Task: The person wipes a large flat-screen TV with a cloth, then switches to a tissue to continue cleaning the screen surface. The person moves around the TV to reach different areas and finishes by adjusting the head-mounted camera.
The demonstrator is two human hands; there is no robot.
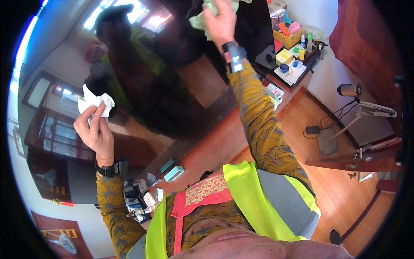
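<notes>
A large glossy black television screen (194,106) fills the view before me and mirrors a figure and the room. Near its upper edge my right hand (222,24) presses a crumpled pale green cloth (198,22) against the glass; the picture's top rim cuts off part of both. My left hand (98,134) pinches a crumpled white tissue (90,97) between thumb and fingers in front of the screen's left half. Whether the tissue touches the glass I cannot tell.
Below the screen runs a reddish wooden cabinet top (207,145) with a teal open box (174,173). Small bottles and boxes (140,200) crowd its left end. At right stand a yellow basket (289,39), a tissue box (284,57) and a white-armed stand (372,110).
</notes>
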